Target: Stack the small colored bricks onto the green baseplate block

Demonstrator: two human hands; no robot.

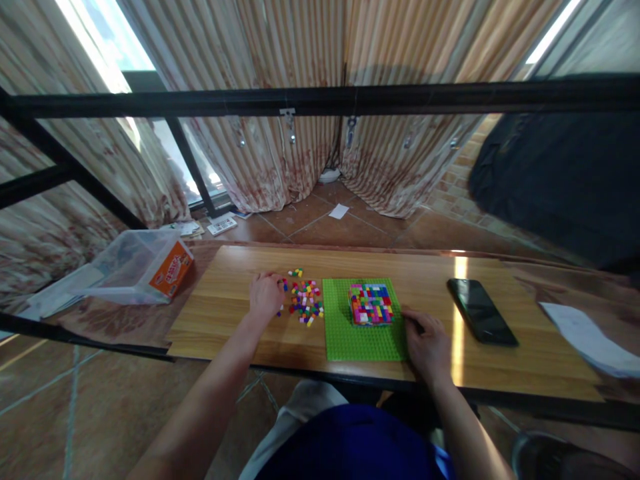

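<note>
A green studded baseplate lies on the wooden table in front of me. On it stands a block built of many small coloured toy bricks. My left hand is beside the loose bricks left of the plate, fingers curled down and together at a few bricks near its tips. Whether one is pinched is too small to see. At the plate's right edge rests my right hand, its fingers bent inward and the fingertips by the built block. What they hold, if anything, is hidden.
A few joined bricks lie behind the loose pile. A black phone lies on the right of the wooden table, with white paper beyond it. A clear plastic box with an orange label stands off the left end.
</note>
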